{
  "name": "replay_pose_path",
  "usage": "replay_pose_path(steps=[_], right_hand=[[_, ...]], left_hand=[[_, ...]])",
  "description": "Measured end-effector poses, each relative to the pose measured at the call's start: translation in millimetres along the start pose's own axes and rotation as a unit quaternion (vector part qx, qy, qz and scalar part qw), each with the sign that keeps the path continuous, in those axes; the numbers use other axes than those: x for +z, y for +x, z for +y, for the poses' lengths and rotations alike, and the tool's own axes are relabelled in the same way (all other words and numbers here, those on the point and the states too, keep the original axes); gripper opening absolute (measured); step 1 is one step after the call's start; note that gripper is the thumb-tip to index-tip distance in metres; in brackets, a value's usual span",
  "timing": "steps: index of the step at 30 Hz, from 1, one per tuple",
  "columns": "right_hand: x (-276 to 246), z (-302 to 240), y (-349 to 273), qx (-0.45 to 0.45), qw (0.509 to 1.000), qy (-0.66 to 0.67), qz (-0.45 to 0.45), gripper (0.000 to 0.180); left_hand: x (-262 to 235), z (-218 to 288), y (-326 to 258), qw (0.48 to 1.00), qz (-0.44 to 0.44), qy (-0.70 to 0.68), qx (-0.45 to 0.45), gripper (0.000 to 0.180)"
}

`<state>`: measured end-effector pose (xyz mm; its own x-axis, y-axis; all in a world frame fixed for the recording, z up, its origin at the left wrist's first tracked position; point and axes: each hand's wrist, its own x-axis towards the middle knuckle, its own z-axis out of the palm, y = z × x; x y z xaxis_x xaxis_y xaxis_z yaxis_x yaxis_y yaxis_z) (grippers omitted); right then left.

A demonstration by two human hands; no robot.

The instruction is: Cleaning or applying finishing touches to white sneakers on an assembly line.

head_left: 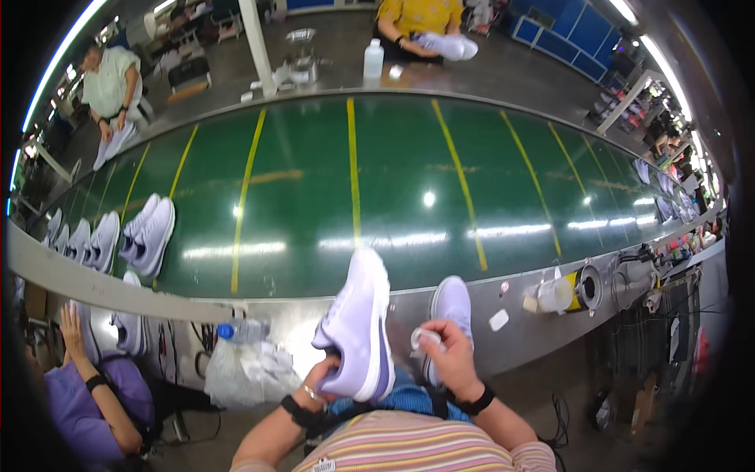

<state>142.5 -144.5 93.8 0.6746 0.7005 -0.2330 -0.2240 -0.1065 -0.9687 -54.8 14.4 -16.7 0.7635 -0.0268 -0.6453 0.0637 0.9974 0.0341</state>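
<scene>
1. Left hand (321, 377): closed around the heel end of a lavender sneaker (358, 322), black band on the wrist. The hand grips from below and behind, fingers wrapped on the shoe.
2. Lavender sneaker: held up in front of the person's chest, toe pointing away toward the belt, tilted on its side so that the white sole edge and a darker purple side stripe face right. It sits over the near metal edge of the conveyor.
3. Right hand (444, 346): closed on a small white wad of cloth (425, 338), pinched between thumb and fingers, black band on the wrist. The hand is just right of the held sneaker, apart from it.
4. Second lavender sneaker (451, 303): lies behind the right hand at the near belt edge, partly hidden by it.
5. Green conveyor belt (393, 181): wide, glossy, crossed by yellow lines.
6. Row of pale sneakers (118, 236): paired on the belt at far left.
7. Clear plastic bag (244, 370): crumpled, below the belt edge at the person's left, with a blue-capped bottle (236, 330) lying just above it.
8. Round container (566, 291): on the near ledge to the right.
9. Co-workers: one seated at lower left in purple (94, 401), one across the belt in yellow (417, 20) holding a shoe, one at upper left in pale green (110, 79).
</scene>
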Motion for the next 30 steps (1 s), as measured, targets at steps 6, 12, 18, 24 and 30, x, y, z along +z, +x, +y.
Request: replay_pose_path(steps=[6,12,18,24,30], right_hand=[[20,-25,27,-0.169,0.964,-0.204,-0.006,0.009],[41,-8,38,-0.244,0.927,-0.276,-0.077,0.007],[29,-20,8,-0.021,0.909,-0.158,-0.384,0.008],[24,-40,40,-0.103,0.982,-0.129,-0.091,0.01],[42,-33,99,-0.265,0.935,-0.23,0.056,0.009]], left_hand=[[37,-1,-13,0.997,0.013,0.007,0.08,0.033],[31,-10,-25,0.996,0.026,0.045,0.066,0.037],[20,3,-28,0.986,0.026,0.133,0.1,0.046],[24,7,-31,0.993,-0.005,0.072,0.091,0.047],[21,-1,-37,0.995,0.01,0.069,0.07,0.04]])
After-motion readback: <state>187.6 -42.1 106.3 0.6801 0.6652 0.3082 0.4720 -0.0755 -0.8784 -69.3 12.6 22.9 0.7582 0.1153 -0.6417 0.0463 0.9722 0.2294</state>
